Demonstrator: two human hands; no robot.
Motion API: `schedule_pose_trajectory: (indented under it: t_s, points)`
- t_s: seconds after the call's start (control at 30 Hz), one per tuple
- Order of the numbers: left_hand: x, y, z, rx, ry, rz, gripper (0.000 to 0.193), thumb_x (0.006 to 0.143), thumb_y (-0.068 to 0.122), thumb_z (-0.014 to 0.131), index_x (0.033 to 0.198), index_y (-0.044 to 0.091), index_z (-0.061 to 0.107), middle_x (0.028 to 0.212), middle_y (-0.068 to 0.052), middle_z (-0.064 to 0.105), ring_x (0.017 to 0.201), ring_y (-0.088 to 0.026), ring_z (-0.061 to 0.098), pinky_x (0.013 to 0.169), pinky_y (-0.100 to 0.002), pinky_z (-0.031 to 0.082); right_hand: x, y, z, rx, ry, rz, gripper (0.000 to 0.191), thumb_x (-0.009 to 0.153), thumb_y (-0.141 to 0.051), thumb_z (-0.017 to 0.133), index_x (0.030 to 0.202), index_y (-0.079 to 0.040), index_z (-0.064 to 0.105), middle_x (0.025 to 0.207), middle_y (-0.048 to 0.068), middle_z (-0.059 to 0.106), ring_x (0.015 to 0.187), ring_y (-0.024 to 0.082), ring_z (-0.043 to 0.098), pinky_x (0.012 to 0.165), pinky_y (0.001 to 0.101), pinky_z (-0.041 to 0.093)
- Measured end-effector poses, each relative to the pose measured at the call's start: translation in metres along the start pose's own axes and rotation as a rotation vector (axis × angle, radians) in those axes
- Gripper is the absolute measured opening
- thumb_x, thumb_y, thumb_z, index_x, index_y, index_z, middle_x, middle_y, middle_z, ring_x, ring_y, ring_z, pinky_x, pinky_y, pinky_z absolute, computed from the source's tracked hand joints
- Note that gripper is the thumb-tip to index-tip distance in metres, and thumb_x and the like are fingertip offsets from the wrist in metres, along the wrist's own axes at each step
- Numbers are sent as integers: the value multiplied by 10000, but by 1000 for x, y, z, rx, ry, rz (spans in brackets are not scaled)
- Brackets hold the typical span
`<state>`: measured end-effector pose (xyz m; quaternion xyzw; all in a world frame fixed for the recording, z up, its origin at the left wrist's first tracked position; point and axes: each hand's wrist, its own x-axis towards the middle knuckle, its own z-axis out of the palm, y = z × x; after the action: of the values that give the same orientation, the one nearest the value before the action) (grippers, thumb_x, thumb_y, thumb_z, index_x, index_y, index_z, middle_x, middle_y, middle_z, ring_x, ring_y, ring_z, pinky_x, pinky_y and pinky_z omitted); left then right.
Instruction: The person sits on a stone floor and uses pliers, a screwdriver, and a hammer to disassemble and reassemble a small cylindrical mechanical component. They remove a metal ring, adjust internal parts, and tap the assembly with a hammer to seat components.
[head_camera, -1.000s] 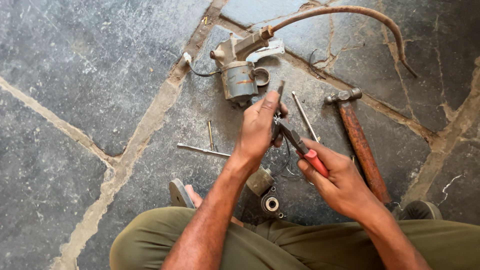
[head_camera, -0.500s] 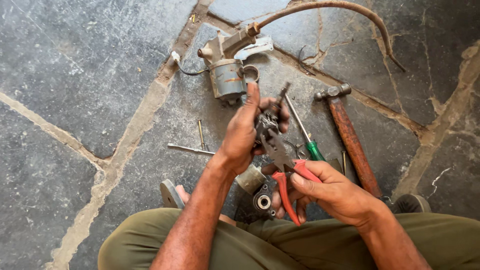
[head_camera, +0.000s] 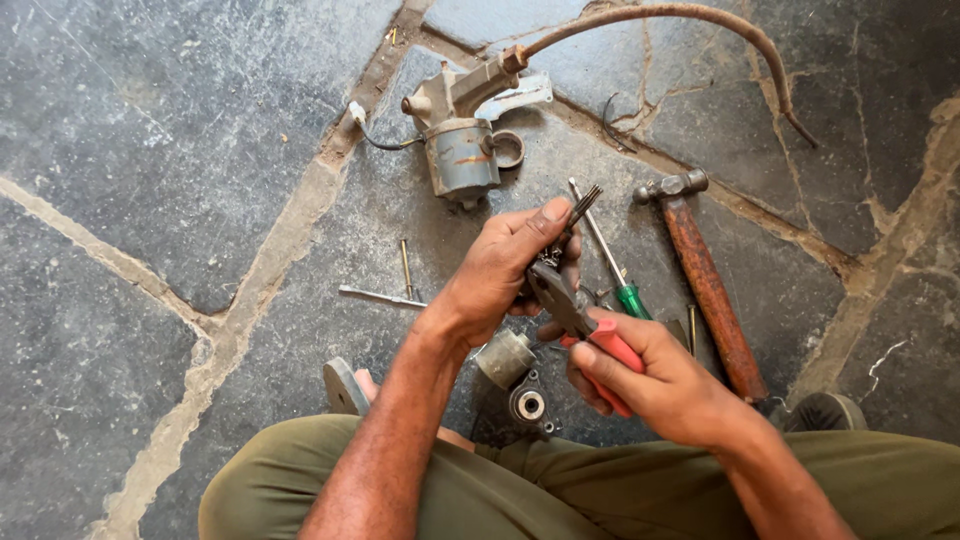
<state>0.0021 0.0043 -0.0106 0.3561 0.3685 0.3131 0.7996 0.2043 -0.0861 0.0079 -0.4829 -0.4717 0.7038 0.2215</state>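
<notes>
My left hand (head_camera: 505, 265) grips a small dark metal part (head_camera: 570, 225) whose thin prongs stick up past the fingertips. My right hand (head_camera: 655, 380) is closed on the red handles of a pair of pliers (head_camera: 575, 315). The pliers' jaws reach into the part under my left fingers. Both hands hover above my lap, over a grey metal housing (head_camera: 515, 385) lying on the stone floor.
A blue-grey motor unit (head_camera: 462, 150) with a rusty curved hose (head_camera: 700, 25) lies further out. A hammer (head_camera: 705, 280) with a rusty handle and a green-handled screwdriver (head_camera: 612, 265) lie to the right. Two long bolts (head_camera: 385, 295) rest left of my hands. My sandalled foot (head_camera: 345, 385) shows below.
The pliers' handles, spread half a second ago, are now squeezed together in my right hand. My left hand has turned the part, so its prongs point up.
</notes>
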Motion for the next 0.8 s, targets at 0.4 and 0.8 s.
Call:
schedule_pose_trajectory:
  t_s: [0.4, 0.8]
  points:
    - [-8, 7, -7, 83, -22, -147, 467, 1016, 515, 561, 897, 74, 661, 679, -1, 680, 465, -33, 519, 374, -197, 360, -1, -11, 11, -863, 326, -416, 537, 818, -96, 763, 1332, -100, 612, 846, 138, 691, 693, 317, 699, 575, 422, 512]
    - [-7, 9, -5, 30, 81, -219, 457, 1001, 482, 573, 876, 53, 668, 614, -40, 690, 360, -55, 492, 293, -199, 337, 5, 5, 13, -1276, 534, -583, 538, 818, -54, 732, 1344, -128, 645, 850, 70, 636, 696, 255, 646, 612, 417, 495]
